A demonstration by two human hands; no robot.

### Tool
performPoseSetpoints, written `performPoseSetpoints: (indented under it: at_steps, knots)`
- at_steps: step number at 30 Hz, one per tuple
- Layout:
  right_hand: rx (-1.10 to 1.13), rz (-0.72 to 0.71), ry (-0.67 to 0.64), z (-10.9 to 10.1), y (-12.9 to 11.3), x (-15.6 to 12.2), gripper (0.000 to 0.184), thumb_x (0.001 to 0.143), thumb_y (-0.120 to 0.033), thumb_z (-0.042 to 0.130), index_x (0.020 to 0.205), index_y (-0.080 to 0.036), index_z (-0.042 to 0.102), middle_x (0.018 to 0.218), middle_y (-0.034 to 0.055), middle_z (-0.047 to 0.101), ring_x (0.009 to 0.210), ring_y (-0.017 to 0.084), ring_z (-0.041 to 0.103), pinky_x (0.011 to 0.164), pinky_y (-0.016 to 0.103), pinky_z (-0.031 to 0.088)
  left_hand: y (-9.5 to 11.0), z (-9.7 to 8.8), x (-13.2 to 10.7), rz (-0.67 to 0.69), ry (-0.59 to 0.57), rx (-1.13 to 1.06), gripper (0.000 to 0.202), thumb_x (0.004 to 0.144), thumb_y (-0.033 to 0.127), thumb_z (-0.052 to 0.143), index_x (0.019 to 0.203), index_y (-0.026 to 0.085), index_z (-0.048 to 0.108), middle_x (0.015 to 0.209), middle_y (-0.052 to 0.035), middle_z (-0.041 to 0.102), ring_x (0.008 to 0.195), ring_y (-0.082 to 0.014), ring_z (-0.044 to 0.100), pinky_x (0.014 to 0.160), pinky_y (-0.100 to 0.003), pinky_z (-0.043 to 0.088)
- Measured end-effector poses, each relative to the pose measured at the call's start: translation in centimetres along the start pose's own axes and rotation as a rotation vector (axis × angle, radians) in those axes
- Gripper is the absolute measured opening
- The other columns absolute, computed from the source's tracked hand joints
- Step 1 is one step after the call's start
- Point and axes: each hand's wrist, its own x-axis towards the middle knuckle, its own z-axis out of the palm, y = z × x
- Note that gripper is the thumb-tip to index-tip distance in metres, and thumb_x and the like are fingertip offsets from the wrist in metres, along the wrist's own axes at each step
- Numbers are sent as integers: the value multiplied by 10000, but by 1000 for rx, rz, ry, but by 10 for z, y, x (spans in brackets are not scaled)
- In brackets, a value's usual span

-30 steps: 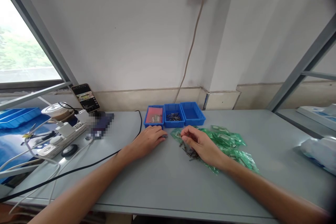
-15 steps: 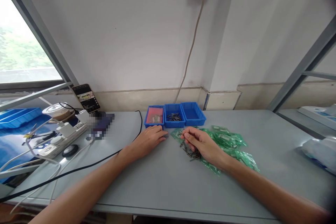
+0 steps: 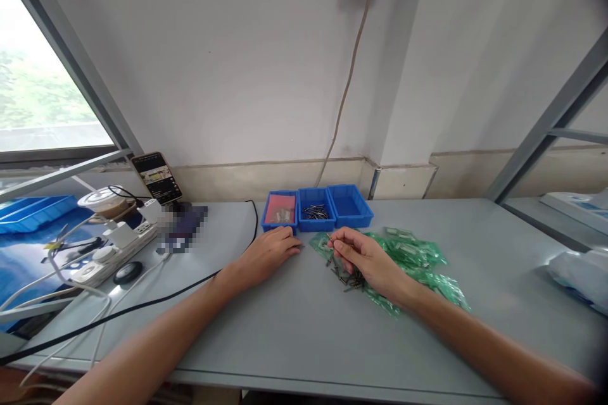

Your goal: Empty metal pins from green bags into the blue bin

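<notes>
Your right hand (image 3: 368,259) hovers low over a scatter of small dark pins (image 3: 346,277) on the grey worktop (image 3: 294,323). Its fingers (image 3: 338,240) are curled in and pressed together at the tips, pinching what looks like one thin pin; it is too small to be sure. The rest of the pins lie loose under your palm, at the near edge of a heap of green bags (image 3: 413,259) that spreads out to the right.

Your left hand (image 3: 270,252) rests palm down on the worktop, its fingers stretched forward and close together, tips touching a small grey piece (image 3: 298,245) that is hard to make out. Just beyond both hands stand three blue bins (image 3: 315,207) side by side: pink sheet in the left one, dark pins in the middle.
</notes>
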Motion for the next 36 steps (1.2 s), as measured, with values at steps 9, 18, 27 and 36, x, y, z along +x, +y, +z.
performPoseSetpoints:
  at_steps: [9,18,27,36]
  knots:
    - [3,14,0,-1,3,2,360,982,-591,624,1017,-234,640,691,-38,525,560,126,415,501,246,281,-1,1,-1,-2,18,-28,301,1133,324,439,1223,195,696,1025,-58,634,983,-192,624,855,-303,503]
    - [21,21,-4,0,-1,1,367,972,-589,644,983,-222,636,754,-30,548,564,109,401,514,248,284,-1,1,-2,-11,9,-45,287,1130,291,443,1247,209,692,1048,-57,647,995,-190,634,858,-298,507]
    - [1,14,4,-1,3,1,361,971,-596,637,1008,-237,642,684,-43,519,565,128,422,509,247,300,1,0,-2,-81,53,-153,199,1107,309,509,1164,207,671,1109,-53,691,1038,-197,648,914,-325,516]
    - [-4,23,-18,-3,4,3,345,990,-586,612,1002,-244,652,684,-44,511,565,125,405,504,248,301,5,-5,1,-95,54,-169,154,1089,275,546,1038,196,667,1044,-36,689,993,-188,637,865,-297,498]
